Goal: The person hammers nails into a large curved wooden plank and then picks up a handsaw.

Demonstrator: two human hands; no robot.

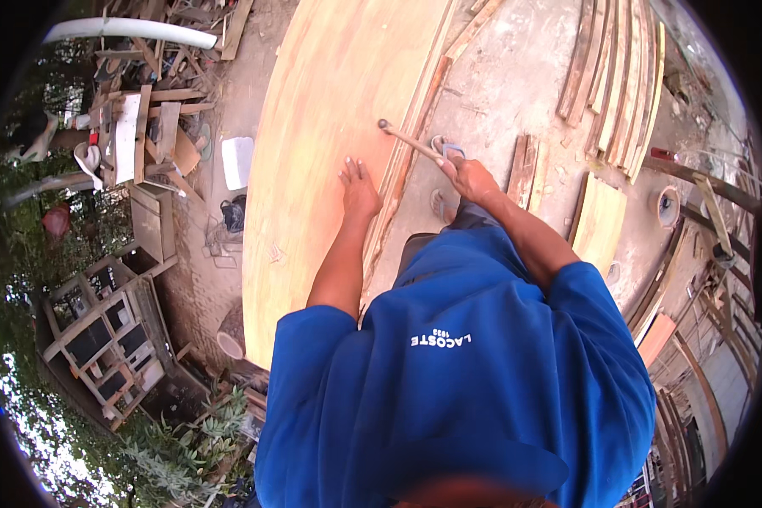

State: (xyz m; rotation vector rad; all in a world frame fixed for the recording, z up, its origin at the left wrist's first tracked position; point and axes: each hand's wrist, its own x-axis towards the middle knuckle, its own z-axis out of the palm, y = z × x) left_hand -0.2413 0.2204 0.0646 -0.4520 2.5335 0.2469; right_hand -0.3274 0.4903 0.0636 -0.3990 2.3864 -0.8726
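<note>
A long sheet of plywood (313,110) stretches ahead of me, with a timber edge strip (419,114) along its right side. My left hand (362,199) lies on the sheet near that edge, fingers stretched out and slightly apart, with nothing seen under it. In my right hand (476,180) is a hammer (415,142), gripped by its wooden handle. Its dark head is over the right part of the sheet; whether it touches the surface I cannot tell. A few small thin pieces, possibly nails (276,252), rest on the wood to the left of my left forearm.
Long planks (622,76) lie at the far right, with shorter boards (599,220) nearer me. Scrap wood (165,144) is heaped at the left beside a white block (237,163). A wooden frame with panes (102,330) stands at the lower left. My sandalled foot (447,146) is beside the sheet.
</note>
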